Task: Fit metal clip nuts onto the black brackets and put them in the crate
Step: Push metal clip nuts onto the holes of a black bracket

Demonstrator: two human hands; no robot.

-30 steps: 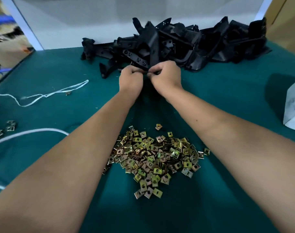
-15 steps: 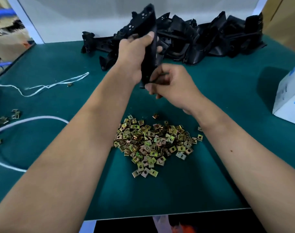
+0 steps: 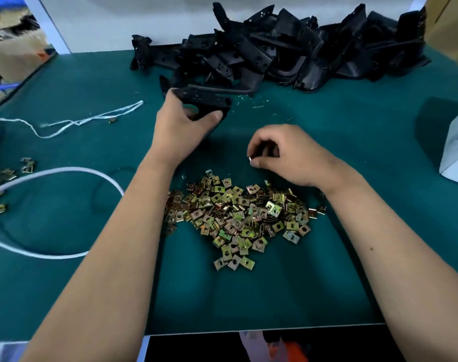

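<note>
Bracket (image 3: 200, 101) is gripped in the left hand (image 3: 179, 124), presented for fitting; a clip nut (image 3: 250, 159) is pinched by the right hand (image 3: 288, 155) above the pile (image 3: 238, 218).

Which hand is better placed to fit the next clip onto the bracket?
The right hand: it pinches a small metal clip near the clip pile, while the left hand grips the bracket.

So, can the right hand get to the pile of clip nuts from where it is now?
Probably yes. The right hand hovers just behind the pile of clip nuts with nothing between them, though its fingers already pinch something small.
</note>
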